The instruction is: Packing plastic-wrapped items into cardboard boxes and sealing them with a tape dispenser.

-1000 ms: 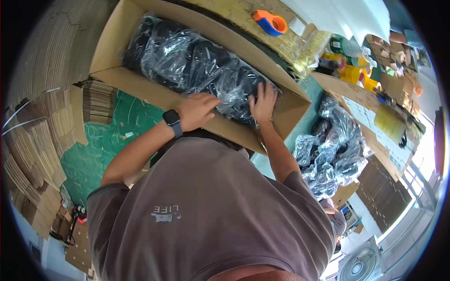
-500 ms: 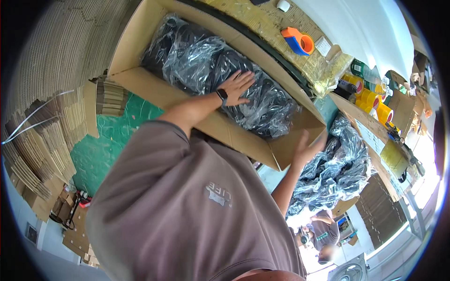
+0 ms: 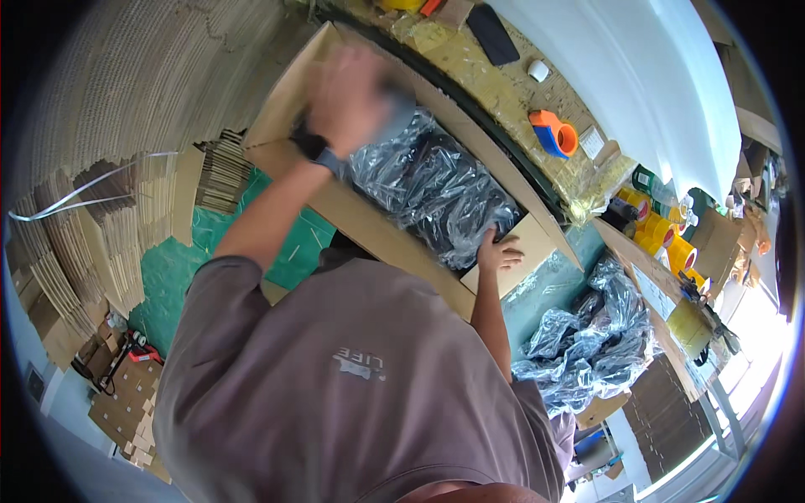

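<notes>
An open cardboard box (image 3: 360,220) lies slantwise in front of me. Dark items in clear, crinkled plastic bags (image 3: 436,184) fill its length. My left hand (image 3: 345,96), with a dark watch band on the wrist, is over the box's far left end. Motion smears its fingers, and a dark blur beside them cannot be made out. At the opposite end, my right hand (image 3: 501,251) rests on the cardboard end flap (image 3: 530,258) beside the bags, fingers spread, with nothing visibly held.
More bagged dark items (image 3: 587,339) are heaped to the right. Behind the box, a worktable bears an orange and blue tape dispenser (image 3: 553,134) and a black flat object (image 3: 492,35). Yellow tape rolls (image 3: 662,239) stand farther right. Stacked flat cardboard (image 3: 109,239) lines the left, above green floor (image 3: 180,268).
My left hand has moved from the middle of the bags to the box's left end. My right hand has come from above the right end down onto the flap. The view has shifted.
</notes>
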Action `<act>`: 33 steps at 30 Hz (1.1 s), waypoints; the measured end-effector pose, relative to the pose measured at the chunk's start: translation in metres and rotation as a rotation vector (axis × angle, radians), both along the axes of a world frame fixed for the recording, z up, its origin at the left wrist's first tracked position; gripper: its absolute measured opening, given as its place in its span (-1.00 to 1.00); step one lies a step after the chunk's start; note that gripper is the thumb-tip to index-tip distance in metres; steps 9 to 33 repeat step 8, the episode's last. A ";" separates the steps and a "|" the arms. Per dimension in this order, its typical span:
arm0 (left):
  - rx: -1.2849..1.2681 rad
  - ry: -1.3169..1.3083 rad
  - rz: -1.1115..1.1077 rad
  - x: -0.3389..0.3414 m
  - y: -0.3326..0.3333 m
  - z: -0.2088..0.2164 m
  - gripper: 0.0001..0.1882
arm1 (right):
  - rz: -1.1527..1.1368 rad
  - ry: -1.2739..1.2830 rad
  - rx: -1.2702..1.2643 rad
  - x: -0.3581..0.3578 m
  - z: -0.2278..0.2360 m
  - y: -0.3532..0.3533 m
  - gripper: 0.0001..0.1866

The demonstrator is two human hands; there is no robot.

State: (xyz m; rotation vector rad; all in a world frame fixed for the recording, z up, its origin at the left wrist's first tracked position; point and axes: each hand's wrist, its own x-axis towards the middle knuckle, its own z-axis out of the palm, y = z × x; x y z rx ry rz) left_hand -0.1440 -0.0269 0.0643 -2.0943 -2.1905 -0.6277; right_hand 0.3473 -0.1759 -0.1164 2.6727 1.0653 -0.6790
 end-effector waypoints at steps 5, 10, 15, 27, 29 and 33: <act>-0.605 -0.668 0.514 -0.073 -0.005 -0.003 0.19 | -0.040 -0.065 0.001 -0.010 -0.018 -0.003 0.32; -0.812 -0.348 0.201 -0.016 -0.030 -0.097 0.34 | 0.363 0.731 0.053 0.114 0.012 -0.061 0.29; -0.812 -0.348 0.201 -0.016 -0.030 -0.097 0.34 | 0.363 0.731 0.053 0.114 0.012 -0.061 0.29; -0.812 -0.348 0.201 -0.016 -0.030 -0.097 0.34 | 0.363 0.731 0.053 0.114 0.012 -0.061 0.29; -0.812 -0.348 0.201 -0.016 -0.030 -0.097 0.34 | 0.363 0.731 0.053 0.114 0.012 -0.061 0.29; -0.812 -0.348 0.201 -0.016 -0.030 -0.097 0.34 | 0.363 0.731 0.053 0.114 0.012 -0.061 0.29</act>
